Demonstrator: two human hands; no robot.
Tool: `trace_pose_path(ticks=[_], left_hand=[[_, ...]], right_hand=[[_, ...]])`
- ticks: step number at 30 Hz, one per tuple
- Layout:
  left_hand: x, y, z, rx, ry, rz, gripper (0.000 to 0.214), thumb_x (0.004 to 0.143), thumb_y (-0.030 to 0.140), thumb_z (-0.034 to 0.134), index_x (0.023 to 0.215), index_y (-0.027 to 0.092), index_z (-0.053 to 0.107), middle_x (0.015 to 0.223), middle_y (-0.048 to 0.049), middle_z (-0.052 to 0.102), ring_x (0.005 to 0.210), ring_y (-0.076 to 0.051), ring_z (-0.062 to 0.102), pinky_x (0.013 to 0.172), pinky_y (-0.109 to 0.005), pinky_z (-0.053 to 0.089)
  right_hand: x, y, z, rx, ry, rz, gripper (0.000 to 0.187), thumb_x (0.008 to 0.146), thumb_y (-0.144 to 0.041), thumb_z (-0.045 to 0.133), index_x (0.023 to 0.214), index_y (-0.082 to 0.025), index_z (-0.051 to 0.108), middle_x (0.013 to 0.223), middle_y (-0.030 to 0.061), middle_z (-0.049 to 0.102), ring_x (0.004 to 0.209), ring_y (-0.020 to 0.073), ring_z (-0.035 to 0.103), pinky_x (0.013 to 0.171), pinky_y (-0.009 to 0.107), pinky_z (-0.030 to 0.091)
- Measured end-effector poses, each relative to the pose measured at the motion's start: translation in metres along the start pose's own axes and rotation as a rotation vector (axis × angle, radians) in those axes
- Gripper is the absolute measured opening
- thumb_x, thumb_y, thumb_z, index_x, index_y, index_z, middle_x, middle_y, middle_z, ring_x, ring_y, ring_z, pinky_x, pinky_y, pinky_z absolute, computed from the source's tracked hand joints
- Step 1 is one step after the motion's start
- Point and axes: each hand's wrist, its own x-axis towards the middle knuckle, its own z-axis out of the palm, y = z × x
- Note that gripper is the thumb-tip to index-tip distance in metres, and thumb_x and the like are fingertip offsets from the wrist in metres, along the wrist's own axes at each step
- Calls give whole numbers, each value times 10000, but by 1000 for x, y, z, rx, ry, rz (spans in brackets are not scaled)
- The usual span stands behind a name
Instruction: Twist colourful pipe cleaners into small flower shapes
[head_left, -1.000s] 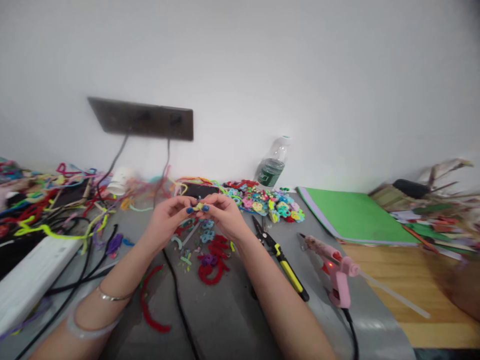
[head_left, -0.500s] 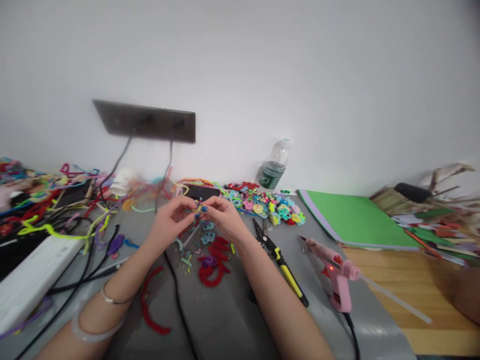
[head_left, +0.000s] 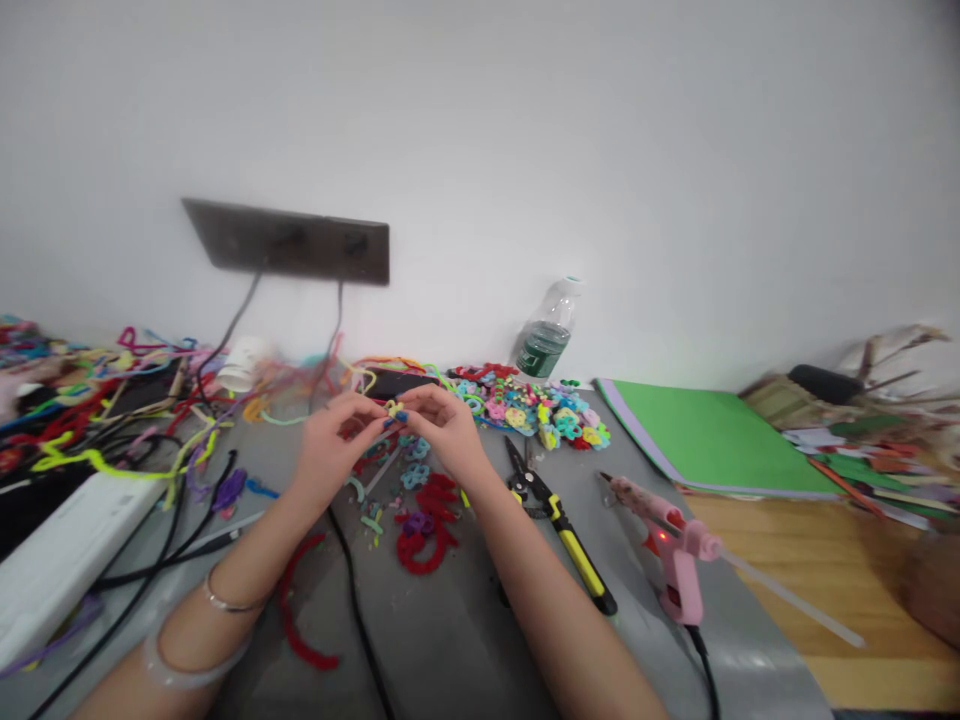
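My left hand [head_left: 337,440] and my right hand [head_left: 444,428] meet over the grey table, thumbs and fingertips pinched together. Between them is a small yellow pipe-cleaner piece [head_left: 393,408], mostly covered by the fingers, so its full shape is hidden. Below the hands lie light-blue pipe-cleaner loops [head_left: 415,474] and a red coiled pipe cleaner [head_left: 429,560] with a purple piece on it. A curved red pipe cleaner [head_left: 289,600] rests beside my left forearm. Pliers with black and yellow handles [head_left: 562,530] lie to the right of my right forearm.
A pink glue gun [head_left: 679,560] with a lit red light stands at the right. Behind are a pile of small pipe-cleaner flowers [head_left: 551,415], a water bottle [head_left: 546,335] and a green sheet [head_left: 727,440]. Cables, loose pipe cleaners and a white power strip [head_left: 75,560] crowd the left.
Both hands have shifted only slightly, with the fingertips turning around the yellow piece, which shows a little more now. The things on the table have stayed in place.
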Motion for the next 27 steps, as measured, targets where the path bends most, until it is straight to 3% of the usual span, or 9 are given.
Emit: trace_pose_path(ticks=[5,14,27], left_hand=[[0,6,1,14,17,20,63,804,207,661,750,193,691,752,-7,682,655,-135,613,568,-228,501],[0,15,2,-54,8,-74,92,810,250,638,756,181,664,767,-13,681,657,-134,623,582,-225,509],[1,13,1,-86,-36,-106,119,807,284,642,759,177,663,781,-30,711,683,-156,651,625,-253,546]], right_hand=[[-1,-2,1,-67,34,-69,216,713,-372,780,820,-201,703,760,17,721,643,148,674,651,290,582],[0,-6,-1,-34,-4,-22,332,629,-430,840,822,-196,704,786,17,735,703,149,677,678,273,581],[-3,-10,-1,-129,39,-83,211,682,-368,796,823,-222,737,808,28,746,740,185,691,729,327,578]])
